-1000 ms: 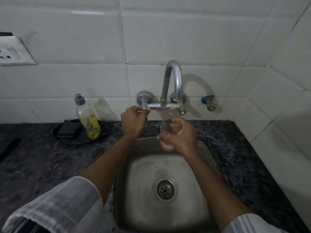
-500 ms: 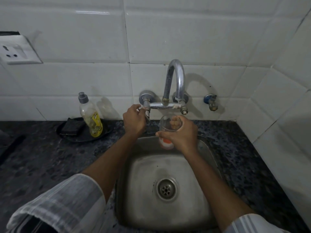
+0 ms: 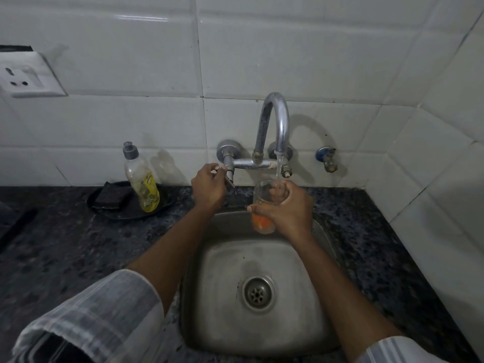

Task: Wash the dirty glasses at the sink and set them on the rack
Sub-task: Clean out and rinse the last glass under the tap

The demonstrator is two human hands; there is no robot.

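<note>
Now | right hand (image 3: 288, 210) fingers grip glass (image 3: 264, 205) | upright, mouth up, under tap (image 3: 275, 121)

We count one glass (image 3: 263, 205), one steel sink (image 3: 262, 341) with one drain (image 3: 258, 293), one curved tap (image 3: 273, 121), one soap bottle (image 3: 141, 179), one dark sponge (image 3: 111, 196), one wall socket (image 3: 26, 77), and our two hands: left hand (image 3: 208, 186), right hand (image 3: 288, 208).

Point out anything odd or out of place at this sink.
Nothing is spilled or broken. The soap bottle leans instead of standing upright on its dark tray, and the glass under the running tap holds orange residue.
</note>
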